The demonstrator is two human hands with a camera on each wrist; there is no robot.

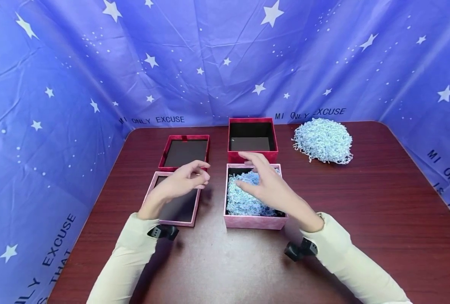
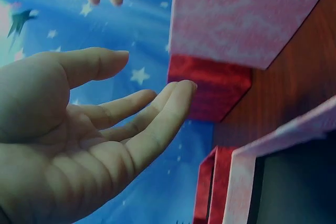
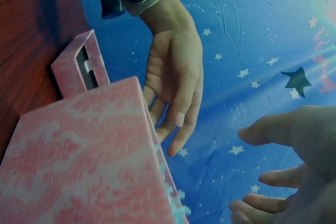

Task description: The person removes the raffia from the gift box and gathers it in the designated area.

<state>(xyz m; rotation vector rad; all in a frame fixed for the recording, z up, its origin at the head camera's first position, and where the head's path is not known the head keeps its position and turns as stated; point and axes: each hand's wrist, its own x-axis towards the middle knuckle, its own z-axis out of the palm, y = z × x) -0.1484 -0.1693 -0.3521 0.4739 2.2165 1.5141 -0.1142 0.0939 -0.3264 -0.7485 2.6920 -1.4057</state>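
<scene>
A pink patterned box [image 1: 254, 222] stands near the middle of the table, holding light blue crinkled paper shred [image 1: 244, 196]. Above it hovers my right hand [image 1: 268, 185], fingers loosely bent and thumb apart, gripping nothing. My left hand [image 1: 181, 180] is held over a pink lid [image 1: 177, 211] with a dark inside, left of the box. In the left wrist view its palm and relaxed fingers [image 2: 157, 135] show, with nothing between them. The right wrist view shows the side of the pink box [image 3: 89, 166], some shred poking over its rim.
Behind the pink box is a red box [image 1: 252, 155] with a dark interior. A red lid [image 1: 185, 152] lies behind the pink lid. At the back right sits a heap of pale blue paper shred [image 1: 323, 141]. A blue starry curtain [image 1: 210, 63] surrounds the wooden table [image 1: 361, 219].
</scene>
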